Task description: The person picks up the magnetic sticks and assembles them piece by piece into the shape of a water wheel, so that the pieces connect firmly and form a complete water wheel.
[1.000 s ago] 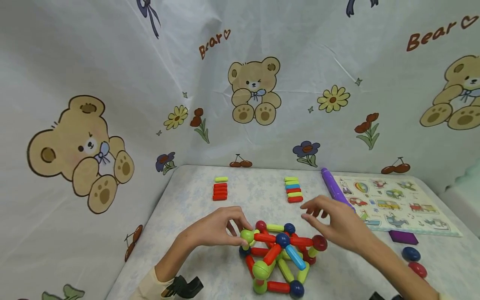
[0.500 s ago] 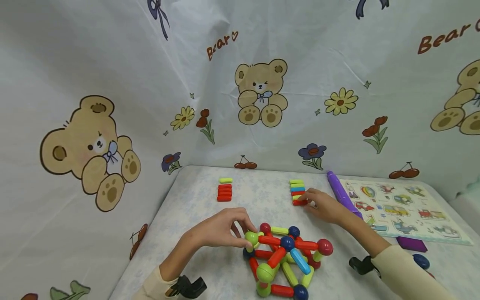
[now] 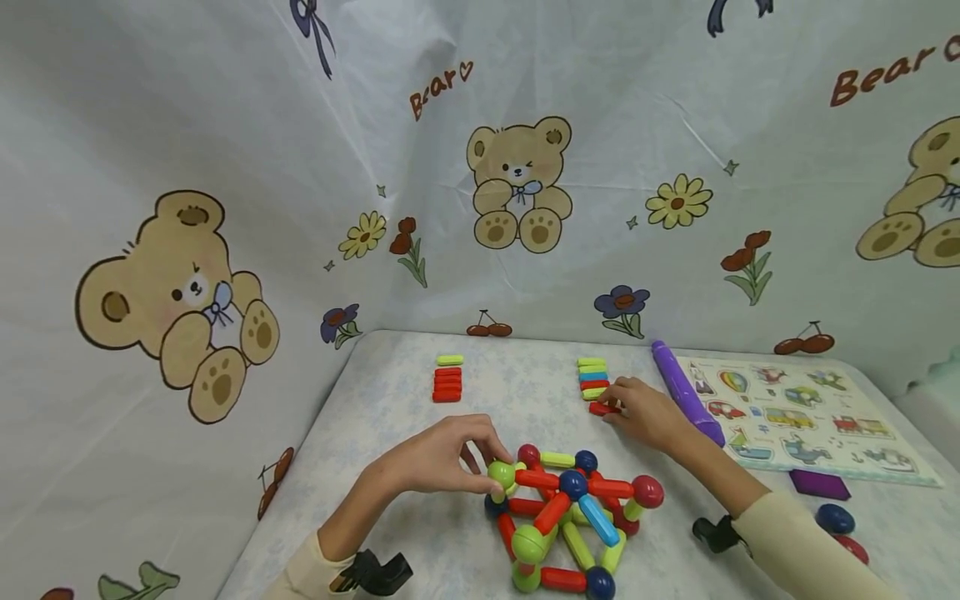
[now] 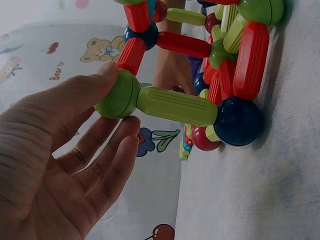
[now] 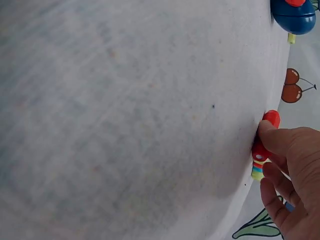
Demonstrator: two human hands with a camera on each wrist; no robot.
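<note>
Standing nearest on the tabletop [image 3: 405, 433], a frame [image 3: 573, 484] of coloured rods and balls is held at its far left upper corner by the left hand [image 3: 457, 457]. There a green ball [image 3: 501, 474] is pinched between thumb and fingers, so that most of the frame lies to the right of that hand. Well to the right, a loose red ball [image 3: 852, 548], a dark-blue ball [image 3: 836, 518] and a purple block [image 3: 819, 484] are seen. Beyond the frame, a red rod [image 3: 601, 408] is gripped at the fingertips of the right hand [image 3: 645, 411] and is placed to that hand's left; whether it is raised cannot be told. Just past it, a row of rods [image 3: 593, 377] is laid out. Farther right, a purple stick [image 3: 684, 392] is set beside a picture board [image 3: 817, 433]. At far left, another group of rods [image 3: 447, 385] is arranged. Behind everything, a bear-printed cloth [image 3: 525, 317] is hung.
</note>
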